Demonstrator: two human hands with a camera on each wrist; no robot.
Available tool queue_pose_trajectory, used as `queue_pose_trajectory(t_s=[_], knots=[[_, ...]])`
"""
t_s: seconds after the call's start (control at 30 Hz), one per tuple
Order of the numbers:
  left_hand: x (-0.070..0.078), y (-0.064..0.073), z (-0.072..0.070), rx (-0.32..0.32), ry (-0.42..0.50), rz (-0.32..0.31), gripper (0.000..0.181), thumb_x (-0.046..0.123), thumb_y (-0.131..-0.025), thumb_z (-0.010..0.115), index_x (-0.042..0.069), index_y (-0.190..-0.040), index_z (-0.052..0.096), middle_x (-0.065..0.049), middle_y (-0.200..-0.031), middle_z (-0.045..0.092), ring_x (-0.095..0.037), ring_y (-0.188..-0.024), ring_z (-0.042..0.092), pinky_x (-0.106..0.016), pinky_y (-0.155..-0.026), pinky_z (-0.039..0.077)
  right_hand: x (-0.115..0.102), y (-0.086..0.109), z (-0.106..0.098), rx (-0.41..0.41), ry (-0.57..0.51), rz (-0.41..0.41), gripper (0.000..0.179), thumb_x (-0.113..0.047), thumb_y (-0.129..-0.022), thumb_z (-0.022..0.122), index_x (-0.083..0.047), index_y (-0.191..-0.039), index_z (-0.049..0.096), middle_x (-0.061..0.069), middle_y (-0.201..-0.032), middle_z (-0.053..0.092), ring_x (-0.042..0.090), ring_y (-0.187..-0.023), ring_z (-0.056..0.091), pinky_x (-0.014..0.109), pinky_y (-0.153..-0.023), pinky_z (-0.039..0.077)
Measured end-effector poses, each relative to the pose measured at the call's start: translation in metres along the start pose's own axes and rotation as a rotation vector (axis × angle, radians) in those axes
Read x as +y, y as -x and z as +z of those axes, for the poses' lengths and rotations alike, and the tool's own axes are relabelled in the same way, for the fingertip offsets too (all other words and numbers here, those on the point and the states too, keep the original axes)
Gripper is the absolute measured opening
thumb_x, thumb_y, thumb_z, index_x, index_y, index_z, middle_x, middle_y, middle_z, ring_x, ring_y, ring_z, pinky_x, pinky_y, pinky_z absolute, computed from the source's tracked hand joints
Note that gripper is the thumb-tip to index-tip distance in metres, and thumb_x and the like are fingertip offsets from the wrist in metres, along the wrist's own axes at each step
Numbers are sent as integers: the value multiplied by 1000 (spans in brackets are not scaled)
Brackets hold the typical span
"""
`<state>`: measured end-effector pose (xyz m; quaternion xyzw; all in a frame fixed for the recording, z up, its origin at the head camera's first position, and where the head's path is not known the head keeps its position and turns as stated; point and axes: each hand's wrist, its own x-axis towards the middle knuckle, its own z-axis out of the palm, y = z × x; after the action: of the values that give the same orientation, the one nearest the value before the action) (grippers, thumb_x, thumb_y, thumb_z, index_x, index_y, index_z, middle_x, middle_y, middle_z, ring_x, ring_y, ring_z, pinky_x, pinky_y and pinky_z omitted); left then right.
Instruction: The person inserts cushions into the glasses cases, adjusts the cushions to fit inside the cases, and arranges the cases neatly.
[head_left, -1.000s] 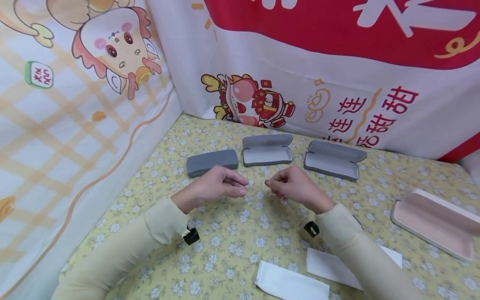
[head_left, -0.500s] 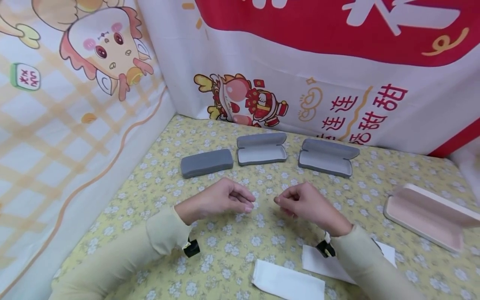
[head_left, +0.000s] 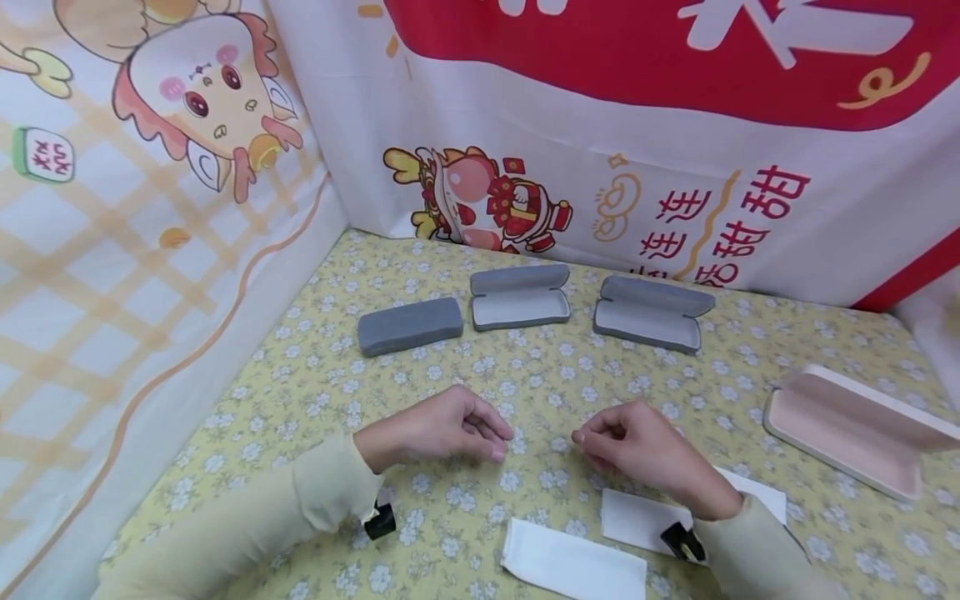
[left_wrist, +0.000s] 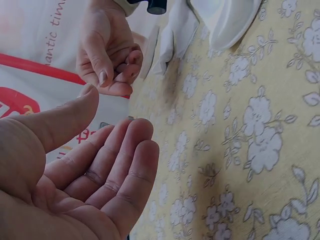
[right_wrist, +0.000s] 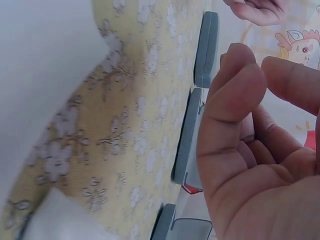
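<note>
My left hand [head_left: 442, 425] hovers over the flowered tablecloth with its fingers loosely bent and nothing in it; in the left wrist view its palm [left_wrist: 75, 200] is bare. Facing it, my right hand [head_left: 648, 446] holds nothing either. Its fingers curl loosely, and the thumb tip stands near the index fingertip [right_wrist: 245, 80]. Beyond the hands are a closed grey glasses case [head_left: 410, 327], an open grey glasses case [head_left: 520, 310] and another open grey glasses case [head_left: 648, 323]. Two folded white cloths lie nearer: one cloth [head_left: 573, 560] in front, the other cloth [head_left: 636, 518] partly under the right wrist.
An open pink-lined case [head_left: 843, 437] with a pale rim lies at the right. The yellow flowered tablecloth [head_left: 300, 417] meets a printed hanging cloth [head_left: 480, 100] at the back and a checked one [head_left: 172, 250] at the left.
Both hands have drawn back from the grey cases towards the body, the right one also moving to the right. The view has shifted slightly. The cases and cloths stay where they were.
</note>
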<state>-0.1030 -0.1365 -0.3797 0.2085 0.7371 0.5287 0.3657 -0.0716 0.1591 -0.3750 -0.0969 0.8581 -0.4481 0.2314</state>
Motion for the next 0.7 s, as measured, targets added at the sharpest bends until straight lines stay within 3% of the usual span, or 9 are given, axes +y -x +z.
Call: queue_pose_trajectory(t_s=[0.3,0.47,0.7], knots=[[-3,1,9,-16,7,-28,25,3,-89,77,-5,-113,72,-6,-98,73,-21,-90,70,-32,-80,59,13,15,1,-33,-79,38,25,-29,-98,68,-7,-91,77,8,-64,63,17,-54,51,31,-46,45],[-6,2,13,-28,-7,-43,24,2,-88,77,-5,-111,73,-6,-95,74,-20,-89,70,-31,-79,59,22,24,2,-54,-126,38,27,-32,-97,70,-6,-95,78,10,-72,68,26,-63,62,38,-51,54],[-9,3,19,-72,1,-52,23,0,-89,75,-5,-112,72,-6,-96,74,-19,-89,71,-30,-78,59,34,39,5,-67,-161,47,29,-31,-98,68,-4,-94,76,10,-69,65,24,-59,61,36,-49,54]])
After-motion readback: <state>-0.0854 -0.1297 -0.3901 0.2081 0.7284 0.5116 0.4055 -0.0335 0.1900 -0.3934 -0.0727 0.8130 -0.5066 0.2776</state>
